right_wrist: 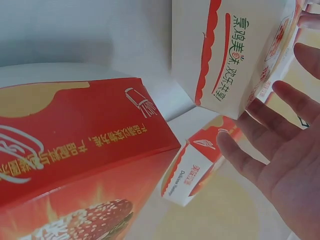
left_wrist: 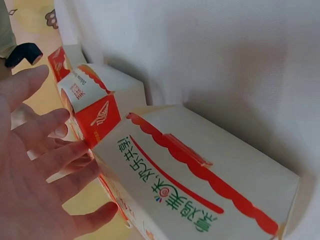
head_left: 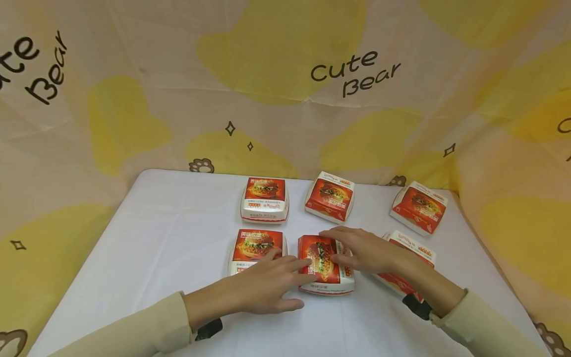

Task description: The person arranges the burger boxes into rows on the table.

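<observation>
A red and white hamburger box [head_left: 322, 260] sits between my two hands at the front middle of the table. My left hand [head_left: 264, 283] reaches over its left part, fingers spread and fingertips at the lid. On the opposite side, my right hand [head_left: 363, 249] has its fingers along the upper right edge, slightly bent. Partly behind the left hand lies the front left hamburger box [head_left: 255, 244]; its white side with green writing fills much of the left wrist view. The right forearm partly hides the front right hamburger box [head_left: 412, 248].
Along the table's back edge stand a left box [head_left: 266, 198], a middle box [head_left: 331, 194] and a right box [head_left: 419, 207], the last two turned at an angle. A white cloth [head_left: 147, 248] covers the table. A patterned curtain [head_left: 276, 114] hangs behind it.
</observation>
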### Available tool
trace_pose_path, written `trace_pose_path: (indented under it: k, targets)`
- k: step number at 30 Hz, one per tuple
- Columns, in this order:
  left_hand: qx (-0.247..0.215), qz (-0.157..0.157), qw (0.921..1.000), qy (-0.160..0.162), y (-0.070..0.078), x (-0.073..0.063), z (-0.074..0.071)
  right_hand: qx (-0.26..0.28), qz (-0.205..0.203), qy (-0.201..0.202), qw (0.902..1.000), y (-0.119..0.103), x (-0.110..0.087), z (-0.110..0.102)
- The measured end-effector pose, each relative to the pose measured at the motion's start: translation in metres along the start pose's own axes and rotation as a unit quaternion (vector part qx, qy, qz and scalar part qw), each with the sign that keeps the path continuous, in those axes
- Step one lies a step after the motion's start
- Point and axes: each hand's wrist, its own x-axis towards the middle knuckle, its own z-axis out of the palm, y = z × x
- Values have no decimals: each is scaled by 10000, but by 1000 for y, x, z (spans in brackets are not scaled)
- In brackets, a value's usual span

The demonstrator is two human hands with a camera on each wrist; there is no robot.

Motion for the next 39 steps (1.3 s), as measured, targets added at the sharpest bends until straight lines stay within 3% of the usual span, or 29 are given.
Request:
trace_pose_path:
  k: [8, 13, 18, 27, 33, 39]
  targets:
    - [183, -273, 9994, -63, 0, 5, -1, -57, 21, 39, 10000, 0, 1, 2]
    - [296, -432, 9986, -11, -2, 6, -3, -408, -6, 188, 9990, -2, 0, 1]
    - [395, -539, 9977, 141, -6, 6, -4, -709, 200, 315, 9968, -3, -1, 3]
    - [453, -618, 9965, 340, -11, 9, -7, -663, 474, 225, 9964, -4, -1, 6]
    - [278, -610, 9977, 136, -9, 14, -7, -846, 600, 310, 9941, -5, -2, 6]
    - [381, -663, 9970, 82, -10, 17, -8, -973, 755, 311, 9919, -4, -4, 6]
